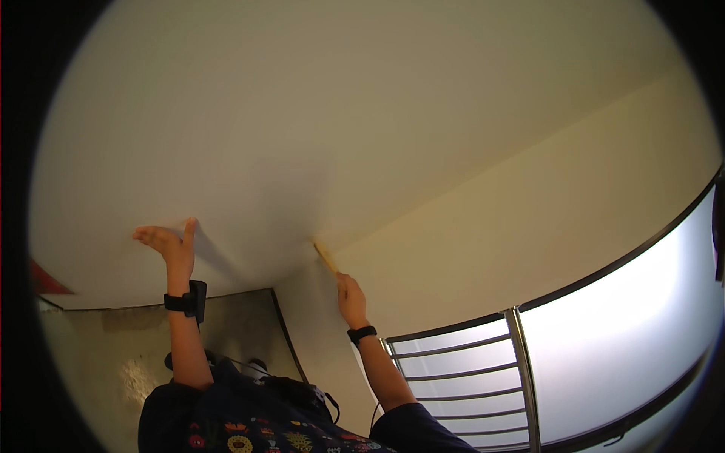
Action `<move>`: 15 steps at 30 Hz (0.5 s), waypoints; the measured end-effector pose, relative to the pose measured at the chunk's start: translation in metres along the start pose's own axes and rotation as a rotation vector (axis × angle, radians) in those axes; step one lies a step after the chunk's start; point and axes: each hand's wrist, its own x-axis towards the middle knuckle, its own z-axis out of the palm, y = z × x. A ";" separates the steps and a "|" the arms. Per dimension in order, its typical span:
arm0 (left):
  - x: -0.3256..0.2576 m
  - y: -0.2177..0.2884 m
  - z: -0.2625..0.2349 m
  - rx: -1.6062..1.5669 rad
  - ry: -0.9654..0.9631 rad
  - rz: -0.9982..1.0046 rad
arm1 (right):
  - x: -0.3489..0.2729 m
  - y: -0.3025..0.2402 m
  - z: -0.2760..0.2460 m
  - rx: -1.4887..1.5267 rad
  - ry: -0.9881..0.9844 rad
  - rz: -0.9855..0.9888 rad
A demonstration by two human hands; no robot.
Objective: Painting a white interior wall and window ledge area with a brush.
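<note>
My right hand point(352, 300) is closed around one end of a slim, pale yellow stick-like tool point(325, 255), and its exact kind is too unclear to name. The tool's far end reaches the pale wall point(377, 136) close to the corner where two wall faces meet. On the left, my left hand point(172, 245) is raised and empty, with its thumb apart from the other fingers. Its fingertips are at the wall surface; whether they press on it I cannot tell. A black band circles each wrist.
To the right is a metal railing point(515, 370) with horizontal bars, beside a bright window point(619, 302). Below the wall at lower left lies a shiny floor point(128, 362) with a dark edge strip. A red shape point(50, 280) shows at the far left.
</note>
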 end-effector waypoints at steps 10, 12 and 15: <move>0.000 0.003 -0.003 -0.048 -0.024 -0.085 | 0.060 -0.004 -0.109 0.013 0.255 0.033; 0.001 0.003 -0.004 -0.043 -0.021 -0.083 | 0.069 -0.005 -0.124 -0.002 0.300 0.061; 0.002 0.006 -0.008 -0.033 -0.063 -0.110 | 0.080 -0.006 -0.132 0.054 0.531 0.102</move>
